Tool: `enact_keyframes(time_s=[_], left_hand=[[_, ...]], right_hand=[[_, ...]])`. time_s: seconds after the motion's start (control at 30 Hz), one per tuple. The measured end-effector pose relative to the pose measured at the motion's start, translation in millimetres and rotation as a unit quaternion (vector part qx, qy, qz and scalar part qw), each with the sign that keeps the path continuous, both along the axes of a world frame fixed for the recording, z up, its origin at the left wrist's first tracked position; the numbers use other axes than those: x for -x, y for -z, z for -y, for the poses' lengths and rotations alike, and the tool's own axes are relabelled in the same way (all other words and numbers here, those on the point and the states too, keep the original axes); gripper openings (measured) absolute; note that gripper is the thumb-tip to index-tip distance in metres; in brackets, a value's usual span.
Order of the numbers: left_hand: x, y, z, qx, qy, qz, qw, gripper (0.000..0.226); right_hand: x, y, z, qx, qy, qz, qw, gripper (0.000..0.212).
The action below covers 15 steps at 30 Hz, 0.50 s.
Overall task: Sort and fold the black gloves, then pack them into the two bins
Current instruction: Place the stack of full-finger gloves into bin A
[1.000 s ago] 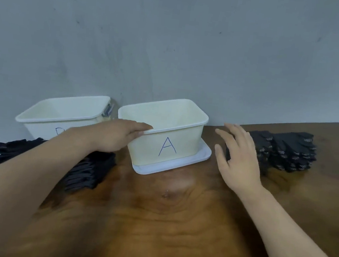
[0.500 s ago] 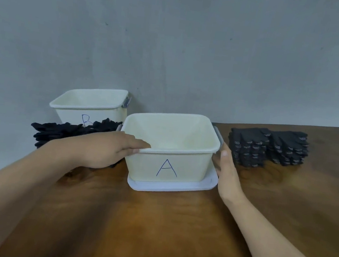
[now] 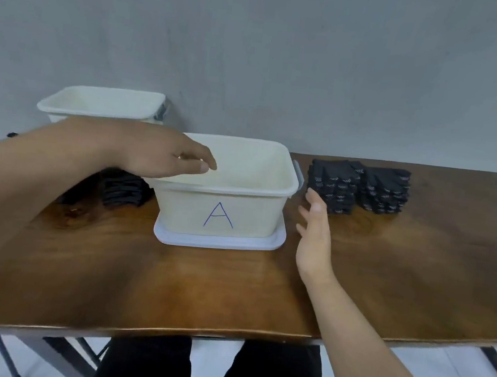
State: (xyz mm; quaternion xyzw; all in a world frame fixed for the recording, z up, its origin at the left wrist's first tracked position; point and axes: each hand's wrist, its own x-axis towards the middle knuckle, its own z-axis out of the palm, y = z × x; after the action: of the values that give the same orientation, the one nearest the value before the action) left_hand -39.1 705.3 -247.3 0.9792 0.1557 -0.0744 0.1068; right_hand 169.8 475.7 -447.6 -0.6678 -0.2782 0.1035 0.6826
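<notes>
A cream bin marked A [image 3: 250, 216] stands on a pale lid [image 3: 265, 246] in the middle of the wooden table [image 3: 403, 270]. A second cream bin [image 3: 101, 104] sits behind it to the left, its letter hidden by my arm. My left hand [image 3: 157, 153] hovers over bin A's left rim, fingers relaxed and holding nothing. My right hand [image 3: 314, 227] is open just right of bin A, apart from it. Two stacks of folded black gloves [image 3: 357, 186] stand at the right. More black gloves [image 3: 122, 188] lie left of bin A, partly hidden.
A grey wall rises right behind the bins. The table's front edge [image 3: 223, 331] runs near my black-trousered legs [image 3: 249, 373]. Bare wood stretches in front of bin A and to the far right.
Both hands have let go of bin A; the left has lifted above its rim, the right has drawn slightly away. The view has pulled back and tilted down.
</notes>
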Motion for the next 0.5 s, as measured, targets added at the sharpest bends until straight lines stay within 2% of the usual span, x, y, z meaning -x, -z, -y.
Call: enact_keyframes(time_s=[0.13, 0.3, 0.5], left_hand=[[-55.0, -4.3, 1.2, 0.014, 0.053, 0.003, 0.998, 0.036], [-138.9, -2.3, 7.7, 0.019, 0.102, 0.043, 0.994, 0.035], [-241.2, -2.6, 21.5, 0.009, 0.156, 0.102, 0.983, 0.036]], right_hand=[[-9.6, -1.5, 12.7, 0.006, 0.038, 0.019, 0.999, 0.052], [-41.4, -11.6, 26.0, 0.055, 0.115, 0.093, 0.987, 0.04], [-94.8, -12.5, 23.6, 0.113, 0.223, 0.248, 0.936, 0.039]])
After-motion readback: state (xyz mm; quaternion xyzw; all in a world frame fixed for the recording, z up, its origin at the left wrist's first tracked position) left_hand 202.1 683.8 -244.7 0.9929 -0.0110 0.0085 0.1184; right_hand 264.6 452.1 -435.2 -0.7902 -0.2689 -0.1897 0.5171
